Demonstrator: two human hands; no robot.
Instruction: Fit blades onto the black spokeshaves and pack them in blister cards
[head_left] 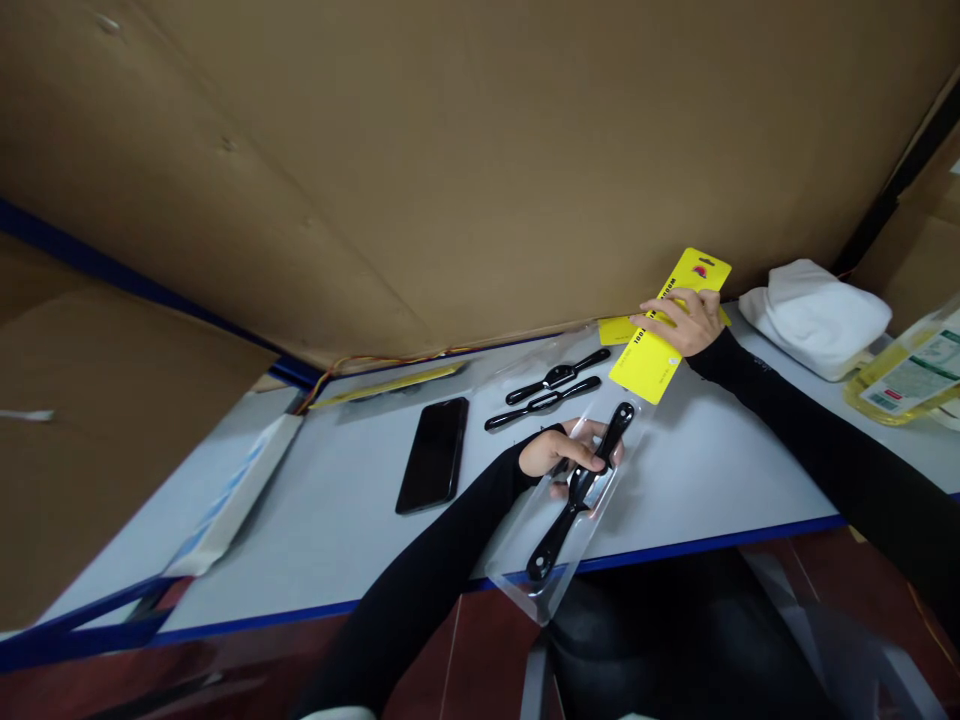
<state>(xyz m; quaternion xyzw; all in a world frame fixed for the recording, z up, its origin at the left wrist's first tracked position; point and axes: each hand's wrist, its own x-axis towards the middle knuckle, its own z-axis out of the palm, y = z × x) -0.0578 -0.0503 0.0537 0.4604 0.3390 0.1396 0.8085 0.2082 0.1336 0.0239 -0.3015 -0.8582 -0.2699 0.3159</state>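
Observation:
My left hand (564, 455) is closed on a black spokeshave (551, 535) and the clear plastic shell (529, 595) around it, with the thumb over the tool's middle and the other fingers partly hidden behind. The shell's lower end reaches past the table's front edge. Up and to the right, my right hand (691, 322) grips a yellow printed card (646, 372), fingers across its face. Whether card and shell are joined is unclear. Behind my left hand lie two black pieces, a spokeshave (559, 377) and a similar slim handled tool (544, 403).
A black phone (433, 455) lies left of my left hand. More yellow-carded packaging (390, 385) rests at the back. On the right are a white cloth (817, 315) and a bottle of yellow liquid (911, 370). Cardboard walls (480, 180) enclose the table (315, 520).

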